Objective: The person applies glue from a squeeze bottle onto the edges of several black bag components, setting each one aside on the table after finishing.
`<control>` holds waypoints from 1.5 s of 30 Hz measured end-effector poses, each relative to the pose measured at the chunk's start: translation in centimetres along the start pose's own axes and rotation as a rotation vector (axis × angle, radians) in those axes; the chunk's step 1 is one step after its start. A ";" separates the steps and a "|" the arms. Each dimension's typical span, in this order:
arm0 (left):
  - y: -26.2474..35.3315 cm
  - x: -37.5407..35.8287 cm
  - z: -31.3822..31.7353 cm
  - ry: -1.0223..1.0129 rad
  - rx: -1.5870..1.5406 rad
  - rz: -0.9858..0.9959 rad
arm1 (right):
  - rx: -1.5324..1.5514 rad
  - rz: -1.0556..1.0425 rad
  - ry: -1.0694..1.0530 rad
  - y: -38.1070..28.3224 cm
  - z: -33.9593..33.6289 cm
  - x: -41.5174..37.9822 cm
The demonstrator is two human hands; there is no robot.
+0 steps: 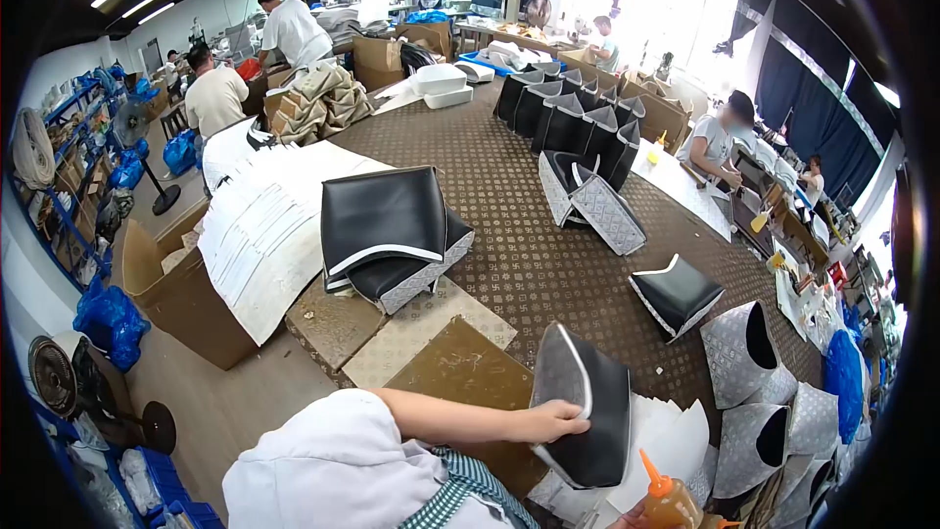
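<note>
We have a wide counter [490, 186] before us, covered in brown patterned cloth. A broad spread of white sheets [264, 225] lies on the left, and black-and-grey upright pieces [578, 122] stand in rows on the far side. Left of centre, black pieces with white edging form a stack [382, 216]. At the near edge, our left hand [560, 421] grips a black panel [607, 431] by its white-trimmed edge, above pale papers [671, 436]. Just right of it rises an orange-tipped bottle [674, 504]; our right hand [634, 519], mostly cut off, is beside it, its grip impossible to tell.
</note>
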State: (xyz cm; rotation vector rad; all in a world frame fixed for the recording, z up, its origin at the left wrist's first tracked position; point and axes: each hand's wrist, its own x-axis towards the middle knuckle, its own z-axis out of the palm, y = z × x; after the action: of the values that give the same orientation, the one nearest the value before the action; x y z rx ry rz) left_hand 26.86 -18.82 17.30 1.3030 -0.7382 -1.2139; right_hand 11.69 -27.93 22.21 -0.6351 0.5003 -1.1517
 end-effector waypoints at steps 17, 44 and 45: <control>0.1 -5.9 -2.1 0.089 -1.241 -0.259 | -0.038 -0.232 0.092 -4.2 -3.4 -1.3; 2.7 -5.8 -0.8 0.390 -1.131 -0.124 | -0.217 -0.491 0.183 -4.2 -6.5 1.0; 2.7 -5.7 -0.8 0.389 -1.139 -0.117 | -0.203 -0.471 0.172 -4.3 -6.4 1.0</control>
State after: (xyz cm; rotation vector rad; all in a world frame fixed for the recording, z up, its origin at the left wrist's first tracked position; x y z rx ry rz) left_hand 26.71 -13.60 21.01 0.5656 0.3285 -1.1258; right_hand 4.95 -31.34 20.50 -0.8623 0.6387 -1.6230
